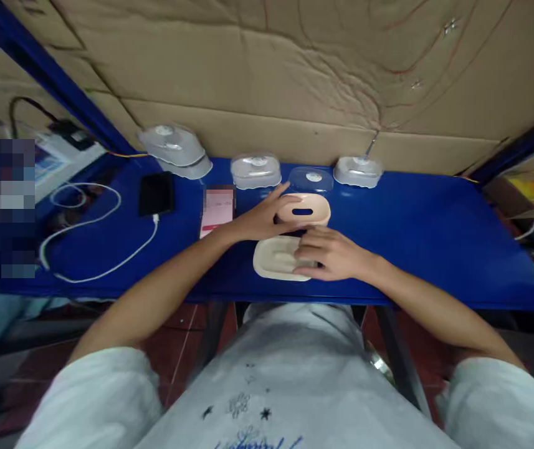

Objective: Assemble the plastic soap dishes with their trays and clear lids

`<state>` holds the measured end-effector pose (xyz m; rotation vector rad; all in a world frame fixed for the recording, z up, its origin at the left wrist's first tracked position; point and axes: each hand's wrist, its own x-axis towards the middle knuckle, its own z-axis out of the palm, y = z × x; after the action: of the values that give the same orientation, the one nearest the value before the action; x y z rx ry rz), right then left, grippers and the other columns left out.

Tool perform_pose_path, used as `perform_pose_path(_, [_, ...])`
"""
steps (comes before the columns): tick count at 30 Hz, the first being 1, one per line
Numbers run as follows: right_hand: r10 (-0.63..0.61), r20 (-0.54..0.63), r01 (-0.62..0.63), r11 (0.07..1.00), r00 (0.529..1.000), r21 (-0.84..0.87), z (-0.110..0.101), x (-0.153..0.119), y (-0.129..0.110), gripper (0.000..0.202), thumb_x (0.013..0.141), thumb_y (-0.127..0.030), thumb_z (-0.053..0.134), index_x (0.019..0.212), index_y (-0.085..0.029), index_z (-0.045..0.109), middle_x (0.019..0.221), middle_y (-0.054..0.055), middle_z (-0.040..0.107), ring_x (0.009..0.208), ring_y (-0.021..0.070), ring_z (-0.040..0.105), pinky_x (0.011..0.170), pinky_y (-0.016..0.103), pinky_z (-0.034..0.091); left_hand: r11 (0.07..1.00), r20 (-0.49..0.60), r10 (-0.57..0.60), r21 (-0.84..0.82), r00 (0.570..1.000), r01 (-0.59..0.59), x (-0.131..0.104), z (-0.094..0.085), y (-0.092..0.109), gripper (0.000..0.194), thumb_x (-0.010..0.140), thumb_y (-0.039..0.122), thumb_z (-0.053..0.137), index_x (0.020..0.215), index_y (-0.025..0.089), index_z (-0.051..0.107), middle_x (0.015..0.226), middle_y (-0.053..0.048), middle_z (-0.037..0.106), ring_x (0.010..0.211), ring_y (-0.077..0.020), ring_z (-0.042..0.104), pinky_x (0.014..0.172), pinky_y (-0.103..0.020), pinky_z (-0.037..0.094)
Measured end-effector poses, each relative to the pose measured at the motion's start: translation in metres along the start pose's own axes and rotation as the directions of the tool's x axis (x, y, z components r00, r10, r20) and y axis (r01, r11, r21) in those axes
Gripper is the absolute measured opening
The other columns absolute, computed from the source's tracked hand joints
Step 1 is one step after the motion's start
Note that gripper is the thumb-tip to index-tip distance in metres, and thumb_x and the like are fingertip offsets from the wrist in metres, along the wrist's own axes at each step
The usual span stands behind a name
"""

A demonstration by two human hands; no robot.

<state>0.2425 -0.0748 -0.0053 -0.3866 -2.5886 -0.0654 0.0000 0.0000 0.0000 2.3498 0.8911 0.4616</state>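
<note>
LEFT HAND (267, 215): clamped on peach cover (319, 211) at left end | RIGHT HAND (331, 252): curled over cream tray (273, 259), cannot tell if gripping | BENCH (435, 237): clear lid (311, 181) beyond cover

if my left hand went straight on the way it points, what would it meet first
Most likely the peach piece, apparently touching your left hand; just past it lies the clear piece, though depth is unclear.

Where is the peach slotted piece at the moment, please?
In the head view, the peach slotted piece is just right of centre, at the left hand, between the clear piece and the cream piece.
</note>
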Motion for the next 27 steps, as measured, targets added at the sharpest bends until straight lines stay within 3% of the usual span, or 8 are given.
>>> perform_pose_path(3, [0.207, -0.056, -0.208, 0.978, 0.977, -0.016, -0.007, -0.005, 0.020, 0.030, 0.112, -0.039, 0.051, 0.120, -0.021, 0.074, 0.122, 0.013, 0.077, 0.117, 0.0289, 0.070, 0.098, 0.046, 0.052, 0.997, -0.087, 0.056, 0.066, 0.995, -0.050, -0.004, -0.012, 0.011, 0.079, 0.095, 0.072, 0.063, 0.154, 0.023, 0.044, 0.173, -0.020, 0.030, 0.165, -0.0395, 0.023, 0.132, -0.060, 0.021])
perform_pose_path(6, [0.366, -0.037, -0.367, 0.930, 0.930, -0.010, -0.013, -0.013, 0.039, 0.037, 0.112, -0.039, 0.050, 0.140, -0.022, 0.066, 0.144, 0.015, 0.070, 0.139, 0.0332, 0.062, 0.111, 0.053, 0.046, 0.991, -0.096, 0.104, 0.089, 0.990, -0.096, -0.011, -0.027, 0.024, 0.068, 0.092, 0.069, 0.070, 0.140, 0.024, 0.052, 0.152, -0.017, 0.052, 0.147, -0.0361, 0.048, 0.124, -0.055, 0.037])
perform_pose_path(9, [0.447, 0.062, -0.446, 0.895, 0.893, -0.027, -0.016, -0.022, 0.054, 0.049, 0.110, -0.049, 0.053, 0.148, -0.020, 0.064, 0.154, 0.016, 0.065, 0.147, 0.0374, 0.056, 0.117, 0.057, 0.042, 0.996, 0.107, 0.073, 0.045, 0.992, -0.078, -0.023, -0.039, 0.038, 0.067, 0.084, 0.069, 0.078, 0.130, 0.026, 0.057, 0.134, -0.011, 0.064, 0.125, -0.0330, 0.063, 0.109, -0.047, 0.049])
perform_pose_path(12, [0.492, 0.149, -0.488, 0.870, 0.858, -0.066, -0.016, -0.028, 0.061, 0.054, 0.108, -0.056, 0.053, 0.146, -0.021, 0.067, 0.155, 0.015, 0.064, 0.150, 0.0382, 0.053, 0.118, 0.057, 0.044, 0.997, 0.335, 0.037, 0.049, 0.941, -0.057, -0.035, -0.041, 0.047, 0.084, 0.074, 0.068, 0.087, 0.139, 0.027, 0.054, 0.144, -0.011, 0.061, 0.132, -0.0358, 0.060, 0.110, -0.045, 0.049])
perform_pose_path(16, [0.498, 0.176, -0.486, 0.867, 0.849, -0.105, -0.017, -0.029, 0.062, 0.053, 0.107, -0.056, 0.056, 0.143, -0.020, 0.071, 0.155, 0.016, 0.064, 0.150, 0.0401, 0.053, 0.115, 0.059, 0.048, 0.986, 0.408, -0.006, 0.155, 0.913, -0.063, -0.040, -0.029, 0.045, 0.088, 0.072, 0.053, 0.092, 0.144, 0.026, 0.050, 0.153, -0.013, 0.054, 0.142, -0.0389, 0.053, 0.115, -0.047, 0.045])
perform_pose_path(19, [0.531, 0.082, -0.530, 0.847, 0.843, -0.032, -0.017, -0.025, 0.060, 0.048, 0.110, -0.052, 0.050, 0.137, -0.021, 0.075, 0.141, 0.014, 0.075, 0.137, 0.0354, 0.066, 0.114, 0.055, 0.051, 0.984, 0.361, -0.032, 0.174, 0.932, -0.034, -0.036, -0.019, 0.036, 0.083, 0.075, 0.048, 0.088, 0.145, 0.027, 0.047, 0.151, -0.013, 0.054, 0.142, -0.0385, 0.053, 0.113, -0.048, 0.047])
perform_pose_path(23, [0.605, -0.091, -0.598, 0.796, 0.791, 0.088, -0.016, -0.022, 0.057, 0.049, 0.109, -0.058, 0.049, 0.124, -0.023, 0.080, 0.126, 0.010, 0.081, 0.120, 0.0333, 0.074, 0.106, 0.053, 0.056, 0.992, 0.162, -0.016, 0.122, 0.987, -0.004, -0.024, -0.015, 0.018, 0.076, 0.079, 0.040, 0.082, 0.144, 0.026, 0.045, 0.152, -0.015, 0.051, 0.140, -0.0367, 0.055, 0.113, -0.051, 0.049])
perform_pose_path(27, [0.640, -0.152, -0.624, 0.769, 0.754, 0.143, -0.015, -0.020, 0.053, 0.048, 0.110, -0.059, 0.048, 0.117, -0.025, 0.080, 0.119, 0.008, 0.083, 0.110, 0.0317, 0.076, 0.099, 0.051, 0.059, 0.994, -0.020, -0.098, 0.045, 0.995, 0.099, -0.012, -0.017, -0.005, 0.093, 0.074, 0.040, 0.087, 0.151, 0.024, 0.038, 0.152, -0.019, 0.055, 0.135, -0.0397, 0.061, 0.110, -0.057, 0.051])
